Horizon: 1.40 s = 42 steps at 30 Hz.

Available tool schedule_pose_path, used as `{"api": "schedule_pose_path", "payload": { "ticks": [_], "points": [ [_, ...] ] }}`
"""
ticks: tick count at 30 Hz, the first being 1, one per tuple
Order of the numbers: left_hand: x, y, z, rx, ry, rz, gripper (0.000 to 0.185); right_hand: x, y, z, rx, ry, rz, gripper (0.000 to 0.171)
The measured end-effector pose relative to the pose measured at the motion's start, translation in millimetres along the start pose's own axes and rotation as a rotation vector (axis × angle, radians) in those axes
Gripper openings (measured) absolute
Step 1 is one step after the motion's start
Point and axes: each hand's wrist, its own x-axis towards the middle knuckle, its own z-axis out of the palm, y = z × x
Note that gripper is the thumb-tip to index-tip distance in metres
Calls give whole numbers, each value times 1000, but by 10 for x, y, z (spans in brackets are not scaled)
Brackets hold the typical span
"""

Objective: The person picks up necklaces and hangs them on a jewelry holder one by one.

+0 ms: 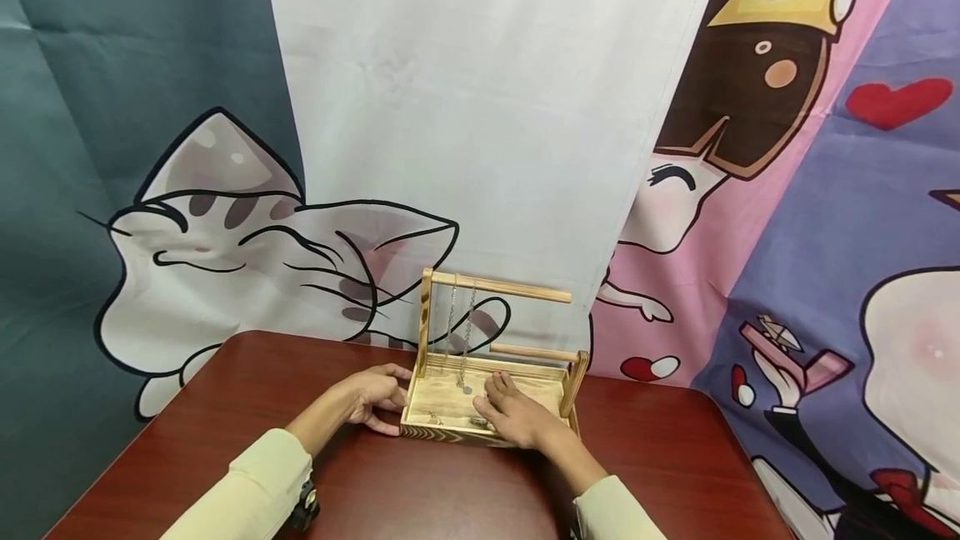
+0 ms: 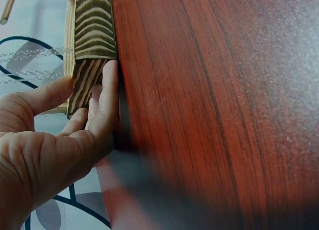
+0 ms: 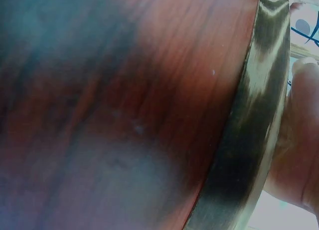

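Note:
A wooden jewelry stand (image 1: 442,433) with a shallow tray base, two side posts and two crossbars stands on the table. Silver chain necklaces (image 1: 469,325) hang from the upper bar, and a round pendant (image 1: 467,390) lies low against the tray. My left hand (image 1: 375,397) grips the stand's left end; in the left wrist view the thumb presses its edge and fingers lie along the striped side (image 2: 85,85). My right hand (image 1: 517,413) reaches over the front wall into the tray, fingers extended. Beside it lies a small dark item (image 1: 480,422), its kind unclear. Small gold-coloured jewelry (image 1: 435,418) lies at the tray's front left.
The reddish-brown table (image 1: 420,494) extends to both sides and in front of the stand. A printed cloth backdrop (image 1: 480,107) with cartoon figures hangs right behind the table's far edge. The lower crossbar (image 1: 536,352) sits at the tray's right rear.

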Motion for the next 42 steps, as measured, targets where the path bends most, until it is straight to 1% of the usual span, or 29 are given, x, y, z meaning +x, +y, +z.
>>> {"api": "schedule_pose_path", "payload": {
  "ticks": [6,10,13,17,20,23,27,33,36,37,42],
  "points": [
    [-8,7,0,0,9,7,64,-3,56,22,17,76,-83,74],
    [-8,2,4,6,6,6,64,-12,74,34,36,132,-121,68],
    [-4,1,7,8,6,8,64,-10,95,38,47,202,-141,61],
    [-3,-1,7,10,8,8,64,-1,133,20,76,311,-151,47],
    [-1,-7,4,12,6,9,63,5,169,-10,107,363,-137,41],
    [4,-17,1,14,6,13,63,9,216,-39,156,384,-110,41],
    [15,-23,9,16,8,12,63,1,271,-72,225,391,-44,42],
    [16,-20,20,7,7,11,64,24,296,-96,275,435,57,38],
    [13,-20,18,4,5,13,64,40,315,-102,294,460,64,34],
    [13,-19,18,4,5,13,64,69,374,-81,289,475,34,32],
    [11,-25,19,8,11,13,64,119,464,-57,319,488,14,27]
  ]
}}
